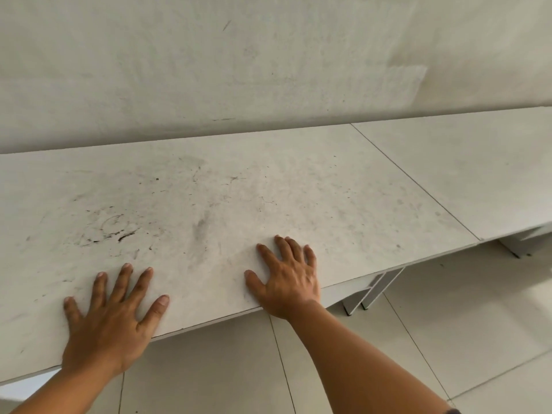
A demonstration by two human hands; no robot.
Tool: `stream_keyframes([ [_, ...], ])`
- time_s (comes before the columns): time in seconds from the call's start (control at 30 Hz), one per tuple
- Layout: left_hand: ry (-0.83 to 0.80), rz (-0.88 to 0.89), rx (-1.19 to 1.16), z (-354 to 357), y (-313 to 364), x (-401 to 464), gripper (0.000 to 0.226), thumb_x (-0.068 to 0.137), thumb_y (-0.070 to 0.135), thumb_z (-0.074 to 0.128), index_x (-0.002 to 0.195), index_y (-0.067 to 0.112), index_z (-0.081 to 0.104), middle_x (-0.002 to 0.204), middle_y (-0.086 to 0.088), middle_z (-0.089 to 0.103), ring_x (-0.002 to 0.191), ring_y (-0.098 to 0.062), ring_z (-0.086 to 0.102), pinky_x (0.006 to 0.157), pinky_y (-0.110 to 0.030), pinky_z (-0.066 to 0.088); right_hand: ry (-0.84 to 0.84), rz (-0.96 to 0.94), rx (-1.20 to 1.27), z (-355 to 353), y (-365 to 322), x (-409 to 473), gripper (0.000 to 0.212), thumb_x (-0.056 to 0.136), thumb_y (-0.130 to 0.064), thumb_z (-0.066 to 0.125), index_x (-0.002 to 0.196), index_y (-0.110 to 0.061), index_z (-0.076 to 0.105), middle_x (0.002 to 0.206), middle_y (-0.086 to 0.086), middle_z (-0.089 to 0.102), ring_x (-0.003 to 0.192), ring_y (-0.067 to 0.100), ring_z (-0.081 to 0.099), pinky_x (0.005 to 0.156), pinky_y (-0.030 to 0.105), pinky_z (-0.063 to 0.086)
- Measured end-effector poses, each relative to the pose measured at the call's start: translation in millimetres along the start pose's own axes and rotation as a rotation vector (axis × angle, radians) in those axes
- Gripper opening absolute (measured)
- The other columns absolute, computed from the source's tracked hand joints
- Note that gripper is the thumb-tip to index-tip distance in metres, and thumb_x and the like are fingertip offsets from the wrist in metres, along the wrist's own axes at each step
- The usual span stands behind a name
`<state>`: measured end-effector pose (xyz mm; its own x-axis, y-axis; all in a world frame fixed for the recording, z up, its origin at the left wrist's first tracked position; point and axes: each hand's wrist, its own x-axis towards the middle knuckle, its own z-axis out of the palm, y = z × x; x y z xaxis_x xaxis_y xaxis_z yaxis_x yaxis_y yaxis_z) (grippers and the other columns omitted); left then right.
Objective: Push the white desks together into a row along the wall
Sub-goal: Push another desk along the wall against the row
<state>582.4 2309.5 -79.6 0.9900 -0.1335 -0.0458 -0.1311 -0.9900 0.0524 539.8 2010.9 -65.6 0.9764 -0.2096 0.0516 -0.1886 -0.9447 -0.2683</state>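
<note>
A scuffed white desk fills the middle of the head view, its far edge against the wall. Its right edge meets a second white desk along a thin dark seam, the two tops level. My left hand lies flat on the near part of the scuffed desk, fingers spread, palm at the front edge. My right hand also rests flat on that top, fingers spread, wrist over the front edge. Neither hand holds anything.
A plain marked wall runs behind both desks. Pale floor tiles lie below the front edges. Grey metal desk legs stand under the seam, and another leg shows under the right desk.
</note>
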Motion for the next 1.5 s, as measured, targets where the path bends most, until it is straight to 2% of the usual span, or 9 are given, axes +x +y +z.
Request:
stream_keyframes([
  [0.33,0.025,0.020,-0.001,1.2,-0.5,7.1,0.080,0.076,0.081,-0.007,0.147,0.044,-0.004,0.160,0.007,-0.004,0.146,-0.027,-0.005,0.115,-0.054,-0.001,0.018,0.000,-0.006,4.3,1.4,7.3,0.074,0.084,-0.075,0.020,0.148,-0.038,0.025,0.161,0.000,0.017,0.146,0.020,0.002,0.118,0.050,-0.005],
  [0.63,0.020,0.024,-0.012,0.4,-1.4,5.9,0.080,0.077,0.080,-0.005,0.148,0.042,0.000,0.159,0.008,-0.003,0.146,-0.028,-0.004,0.115,-0.053,-0.002,0.014,0.001,-0.004,2.4,-0.7,6.4,0.074,0.084,-0.075,0.021,0.148,-0.038,0.024,0.161,-0.001,0.016,0.147,0.019,0.001,0.119,0.050,-0.005],
  [0.93,-0.031,-0.019,0.031,-3.2,5.9,3.8,0.076,0.074,0.077,-0.017,0.142,0.042,-0.022,0.157,0.006,-0.020,0.144,-0.026,-0.018,0.117,-0.053,-0.006,0.003,-0.014,-0.036,2.7,-1.1,7.9,0.075,0.085,-0.076,0.017,0.149,-0.038,0.022,0.161,0.001,0.016,0.147,0.020,0.001,0.118,0.049,-0.007],
  [1.03,-0.038,-0.034,0.008,-4.5,8.2,0.2,0.078,0.073,0.077,-0.017,0.144,0.043,-0.018,0.158,0.005,-0.017,0.144,-0.026,-0.018,0.116,-0.053,-0.006,-0.029,-0.031,-0.053,1.6,-0.1,8.0,0.077,0.084,-0.078,0.016,0.150,-0.039,0.019,0.162,0.000,0.012,0.147,0.021,-0.001,0.118,0.050,-0.007],
  [1.23,-0.094,-0.083,-0.038,-9.4,16.0,-6.0,0.073,0.080,0.072,-0.007,0.144,0.040,-0.018,0.159,0.003,-0.018,0.144,-0.026,-0.019,0.117,-0.053,-0.005,-0.128,-0.078,-0.080,-1.9,6.5,7.8,0.082,0.083,-0.081,0.010,0.152,-0.038,0.005,0.163,0.002,-0.002,0.147,0.020,-0.012,0.117,0.051,-0.011],
  [1.33,-0.135,-0.127,-0.060,-15.1,25.4,-11.6,0.070,0.084,0.068,-0.003,0.147,0.038,-0.012,0.160,0.000,-0.014,0.145,-0.028,-0.015,0.117,-0.052,-0.003,-0.193,-0.074,-0.100,-4.8,5.0,6.0,0.082,0.083,-0.080,0.006,0.152,-0.037,-0.004,0.162,0.003,-0.013,0.146,0.020,-0.021,0.116,0.052,-0.015],
  [1.5,-0.240,-0.162,-0.147,-41.1,40.2,-7.6,0.062,0.095,0.055,0.029,0.150,0.030,0.012,0.161,-0.005,0.001,0.146,-0.031,-0.002,0.117,-0.051,0.013,-0.316,-0.032,-0.094,-16.4,-7.2,-4.4,0.073,0.093,-0.068,0.012,0.153,-0.031,-0.006,0.161,0.006,-0.018,0.145,0.025,-0.023,0.116,0.054,-0.014],
])
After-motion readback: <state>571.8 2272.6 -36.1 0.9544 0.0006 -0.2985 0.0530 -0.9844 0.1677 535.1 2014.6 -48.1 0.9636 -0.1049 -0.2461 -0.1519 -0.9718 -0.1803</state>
